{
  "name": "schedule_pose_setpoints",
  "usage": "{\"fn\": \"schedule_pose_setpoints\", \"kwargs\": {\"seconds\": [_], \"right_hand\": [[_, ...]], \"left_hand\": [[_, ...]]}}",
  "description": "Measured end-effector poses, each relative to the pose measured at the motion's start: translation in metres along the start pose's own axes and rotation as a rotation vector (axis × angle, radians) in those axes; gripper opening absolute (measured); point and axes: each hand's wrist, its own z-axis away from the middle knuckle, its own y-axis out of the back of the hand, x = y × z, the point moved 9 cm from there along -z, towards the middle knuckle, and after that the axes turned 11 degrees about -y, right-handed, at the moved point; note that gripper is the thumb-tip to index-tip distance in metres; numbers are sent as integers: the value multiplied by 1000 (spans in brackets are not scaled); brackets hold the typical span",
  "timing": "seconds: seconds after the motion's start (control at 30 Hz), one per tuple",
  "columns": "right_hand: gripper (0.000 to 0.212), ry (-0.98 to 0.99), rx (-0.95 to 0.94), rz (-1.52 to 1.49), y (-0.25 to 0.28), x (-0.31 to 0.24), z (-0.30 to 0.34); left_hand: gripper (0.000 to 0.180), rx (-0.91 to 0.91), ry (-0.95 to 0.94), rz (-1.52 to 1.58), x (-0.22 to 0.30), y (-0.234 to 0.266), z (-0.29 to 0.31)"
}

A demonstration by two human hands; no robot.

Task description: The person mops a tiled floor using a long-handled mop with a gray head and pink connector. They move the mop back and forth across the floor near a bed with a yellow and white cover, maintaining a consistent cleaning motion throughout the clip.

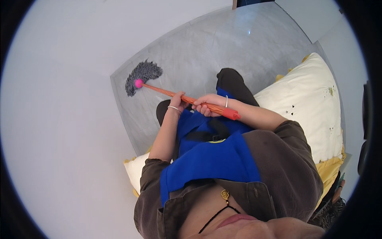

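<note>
Head view: the person stands over a grey floor (246, 44), both hands on a duster (167, 91) with an orange wooden handle. The left hand (178, 100) is wrapped around the handle about midway along it, fingers closed over the shaft, a thin bangle at the wrist. The right hand (210, 104) is clenched around the handle nearer its red end cap, which juts out just past the wrist; it also wears a bangle. The duster's grey fringed head (142, 75), joined by a pink collar, lies at the floor's left edge, against the white wall (71, 99). A cream pillow (306, 103) on yellow bedding lies to the person's right.
</note>
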Motion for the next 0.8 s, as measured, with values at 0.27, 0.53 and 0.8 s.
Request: {"fn": "schedule_pose_setpoints", "kwargs": {"seconds": [0.27, 0.53, 0.8], "right_hand": [[16, 38, -161, -47, 39, -12, 86], [17, 242, -108, -120, 76, 11, 206], [30, 545, 121, -373, 151, 85, 278]], "left_hand": [[15, -155, 96, -118, -18, -97, -5], [12, -349, 184, -162, -51, -232, 33], [14, -539, 364, -390, -155, -334, 54]]}}
